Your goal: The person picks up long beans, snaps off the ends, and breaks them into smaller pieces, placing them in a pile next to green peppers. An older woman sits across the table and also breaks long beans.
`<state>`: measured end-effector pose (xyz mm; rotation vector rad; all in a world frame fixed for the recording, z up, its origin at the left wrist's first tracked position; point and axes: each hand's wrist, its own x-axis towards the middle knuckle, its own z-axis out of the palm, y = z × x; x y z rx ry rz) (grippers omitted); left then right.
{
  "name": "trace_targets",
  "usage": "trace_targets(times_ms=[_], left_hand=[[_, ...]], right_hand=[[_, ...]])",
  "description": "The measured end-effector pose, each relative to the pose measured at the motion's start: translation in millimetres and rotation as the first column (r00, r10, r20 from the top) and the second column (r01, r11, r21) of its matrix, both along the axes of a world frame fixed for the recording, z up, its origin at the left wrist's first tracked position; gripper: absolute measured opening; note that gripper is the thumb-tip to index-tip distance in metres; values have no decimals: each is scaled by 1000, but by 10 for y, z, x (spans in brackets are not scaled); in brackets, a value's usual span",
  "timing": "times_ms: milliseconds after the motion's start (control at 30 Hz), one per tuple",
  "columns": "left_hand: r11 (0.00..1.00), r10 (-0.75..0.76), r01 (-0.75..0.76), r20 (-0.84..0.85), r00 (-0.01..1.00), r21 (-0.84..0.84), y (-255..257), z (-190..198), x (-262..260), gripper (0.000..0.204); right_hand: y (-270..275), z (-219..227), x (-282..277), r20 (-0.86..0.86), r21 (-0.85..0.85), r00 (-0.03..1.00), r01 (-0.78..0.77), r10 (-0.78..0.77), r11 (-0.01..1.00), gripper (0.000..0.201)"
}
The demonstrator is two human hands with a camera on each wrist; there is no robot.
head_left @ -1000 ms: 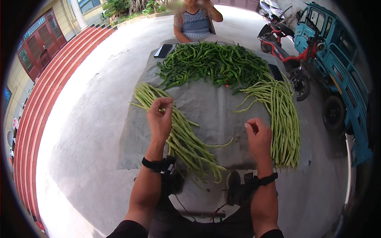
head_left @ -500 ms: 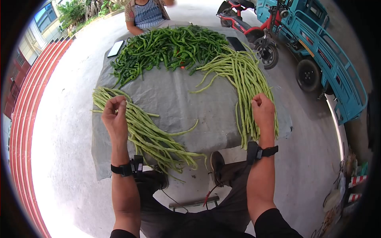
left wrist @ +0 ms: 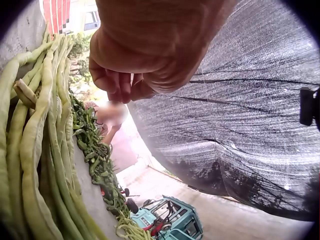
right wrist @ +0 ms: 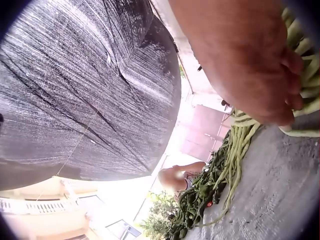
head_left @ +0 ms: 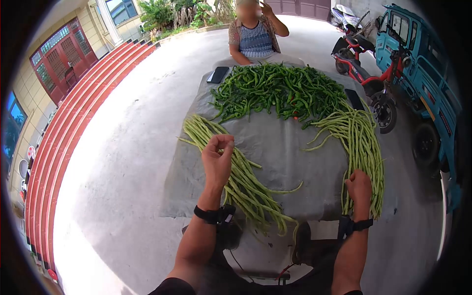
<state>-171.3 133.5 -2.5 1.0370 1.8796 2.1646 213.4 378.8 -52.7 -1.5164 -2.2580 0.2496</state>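
Note:
Curled in mid-air, the left hand point(head_left: 217, 160) has thumb and fingertips together beside and above the left bundle of long beans point(head_left: 243, 179); nothing shows between them in the left wrist view, where the beans point(left wrist: 35, 145) lie left of the hand point(left wrist: 155, 50). The right hand point(head_left: 359, 186), fingers curled, is over the lower part of the right long-bean bundle point(head_left: 363, 142). In the right wrist view its fingertips are close to pale beans point(right wrist: 310, 107) behind the hand point(right wrist: 245, 70); contact is unclear, and no bean is plainly held.
Green peppers point(head_left: 280, 88) form a heap across the far side of the grey sheet point(head_left: 275, 142). Phones lie at far left point(head_left: 218, 74) and far right point(head_left: 354, 99). A person point(head_left: 253, 37) sits opposite. A red scooter point(head_left: 361, 73) and blue three-wheeler point(head_left: 427, 73) stand beyond.
From beside the right bundle a second ago, the right hand has moved right and over the beans. The left hand stays curled near the left bundle. The head view has swung left, then back.

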Motion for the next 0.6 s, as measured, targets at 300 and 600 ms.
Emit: trace_targets(times_ms=[300,600], left_hand=[[1000,10,-12,83,997,20,-77,74,-38,9],[1000,-24,25,96,995,-7,-111,34,-91,9]], right_hand=[[137,-150,39,91,-11,996,26,-24,1000,24],[179,-225,51,106,-5,993,48,-47,999,17]])
